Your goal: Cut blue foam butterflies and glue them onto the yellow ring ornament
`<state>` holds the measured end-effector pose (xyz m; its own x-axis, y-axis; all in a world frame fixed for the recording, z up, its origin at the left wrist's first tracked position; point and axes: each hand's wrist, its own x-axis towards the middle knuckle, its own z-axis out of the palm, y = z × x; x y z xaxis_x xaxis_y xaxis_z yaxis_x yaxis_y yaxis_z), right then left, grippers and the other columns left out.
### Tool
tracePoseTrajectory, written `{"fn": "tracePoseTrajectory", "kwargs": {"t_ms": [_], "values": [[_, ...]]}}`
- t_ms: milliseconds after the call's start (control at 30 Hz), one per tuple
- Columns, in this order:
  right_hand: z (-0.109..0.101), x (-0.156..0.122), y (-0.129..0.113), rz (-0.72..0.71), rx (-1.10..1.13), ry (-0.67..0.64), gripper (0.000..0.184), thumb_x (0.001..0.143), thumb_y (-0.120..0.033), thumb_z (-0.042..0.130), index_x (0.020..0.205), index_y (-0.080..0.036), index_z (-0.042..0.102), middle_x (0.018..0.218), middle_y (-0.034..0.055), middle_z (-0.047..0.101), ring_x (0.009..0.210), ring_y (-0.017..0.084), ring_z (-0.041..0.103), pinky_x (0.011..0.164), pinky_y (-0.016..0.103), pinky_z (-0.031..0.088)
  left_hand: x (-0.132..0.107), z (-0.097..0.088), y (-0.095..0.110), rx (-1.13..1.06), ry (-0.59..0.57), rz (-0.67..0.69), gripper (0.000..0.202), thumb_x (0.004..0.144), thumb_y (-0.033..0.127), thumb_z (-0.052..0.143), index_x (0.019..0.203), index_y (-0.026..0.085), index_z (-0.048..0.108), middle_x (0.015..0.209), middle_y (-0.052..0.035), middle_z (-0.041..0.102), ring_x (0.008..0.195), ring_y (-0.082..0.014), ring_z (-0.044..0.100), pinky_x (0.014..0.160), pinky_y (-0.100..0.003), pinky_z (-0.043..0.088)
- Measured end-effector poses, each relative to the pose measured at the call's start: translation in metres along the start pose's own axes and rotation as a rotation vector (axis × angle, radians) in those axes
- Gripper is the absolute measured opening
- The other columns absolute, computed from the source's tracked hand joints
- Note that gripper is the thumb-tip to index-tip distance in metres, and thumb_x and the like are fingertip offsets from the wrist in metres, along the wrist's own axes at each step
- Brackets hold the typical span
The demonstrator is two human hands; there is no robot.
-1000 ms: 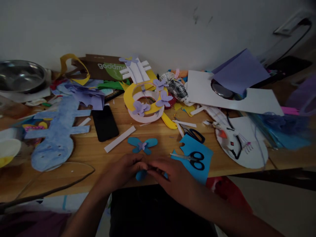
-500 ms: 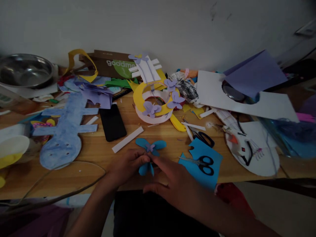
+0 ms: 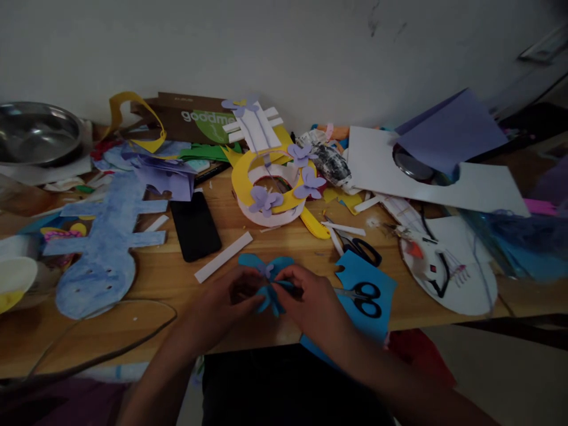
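Observation:
Between my two hands, over the front part of the wooden table, is a blue paper flower [image 3: 280,264] with a small purple piece at its centre. My left hand [image 3: 225,300] pinches it from the left, thumb and fingers closed on the petals. From the right, my right hand [image 3: 310,302] grips another petal with bent fingers. Parts of the petals are covered by my fingertips. Just right of my right hand, a pair of black-handled scissors [image 3: 367,300] lies on a cut sheet of blue paper [image 3: 385,284]. A white paper strip [image 3: 223,257] lies beyond my left hand.
Behind stands a yellow paper ring [image 3: 242,188] with purple butterflies. A black phone [image 3: 195,228] and a blue painted cutout [image 3: 113,236] lie left. Another pair of scissors [image 3: 364,251], a white cut board [image 3: 492,186] and a metal bowl [image 3: 39,139] are further out. A cable [image 3: 151,337] crosses the front left.
My right hand has moved up and in, and its fingers have closed on the flower's petals. My left hand has shifted its hold. The view has moved slightly.

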<state>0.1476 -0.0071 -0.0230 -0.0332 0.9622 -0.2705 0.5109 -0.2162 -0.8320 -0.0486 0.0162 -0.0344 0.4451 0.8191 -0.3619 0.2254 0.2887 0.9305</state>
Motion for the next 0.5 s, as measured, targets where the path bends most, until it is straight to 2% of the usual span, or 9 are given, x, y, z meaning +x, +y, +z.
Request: {"fn": "tracePoseTrajectory", "kwargs": {"t_ms": [67, 200, 367, 500], "values": [[0.002, 0.003, 0.003, -0.002, 0.046, 0.009, 0.008, 0.087, -0.023, 0.066, 0.094, -0.021, 0.069, 0.086, 0.0010, 0.076, 0.074, 0.016, 0.070, 0.066, 0.026, 0.050, 0.002, 0.006, -0.001, -0.067, 0.060, 0.008, 0.029, 0.082, 0.030, 0.069, 0.110, 0.025, 0.063, 0.099, -0.0007, 0.073, 0.090, -0.0165, 0.069, 0.083, -0.032, 0.054], [0.002, 0.011, 0.007, -0.021, 0.111, 0.006, 0.007, 0.089, -0.023, 0.065, 0.092, -0.022, 0.071, 0.085, -0.0004, 0.075, 0.074, 0.015, 0.069, 0.067, 0.025, 0.051, 0.011, 0.004, 0.000, -0.031, 0.290, -0.013, 0.035, 0.072, 0.029, 0.072, 0.105, 0.021, 0.064, 0.088, -0.0007, 0.074, 0.084, -0.0181, 0.070, 0.080, -0.033, 0.055], [0.000, 0.021, 0.004, -0.135, -0.098, 0.077, 0.013, 0.089, -0.014, 0.063, 0.096, -0.021, 0.072, 0.095, 0.0037, 0.076, 0.084, 0.018, 0.069, 0.075, 0.030, 0.051, 0.022, -0.003, -0.001, 0.110, 0.448, -0.048, 0.038, 0.068, 0.037, 0.073, 0.102, 0.021, 0.066, 0.086, -0.0024, 0.072, 0.081, -0.0225, 0.070, 0.077, -0.038, 0.055], [0.001, 0.025, 0.002, -0.054, -0.145, 0.111, 0.018, 0.086, -0.014, 0.069, 0.103, -0.019, 0.068, 0.092, 0.0049, 0.075, 0.080, 0.020, 0.068, 0.072, 0.031, 0.050, 0.028, -0.002, -0.008, 0.275, 0.563, -0.035, 0.035, 0.069, 0.038, 0.073, 0.100, 0.022, 0.068, 0.089, -0.0033, 0.070, 0.083, -0.0240, 0.068, 0.082, -0.041, 0.053]]}}
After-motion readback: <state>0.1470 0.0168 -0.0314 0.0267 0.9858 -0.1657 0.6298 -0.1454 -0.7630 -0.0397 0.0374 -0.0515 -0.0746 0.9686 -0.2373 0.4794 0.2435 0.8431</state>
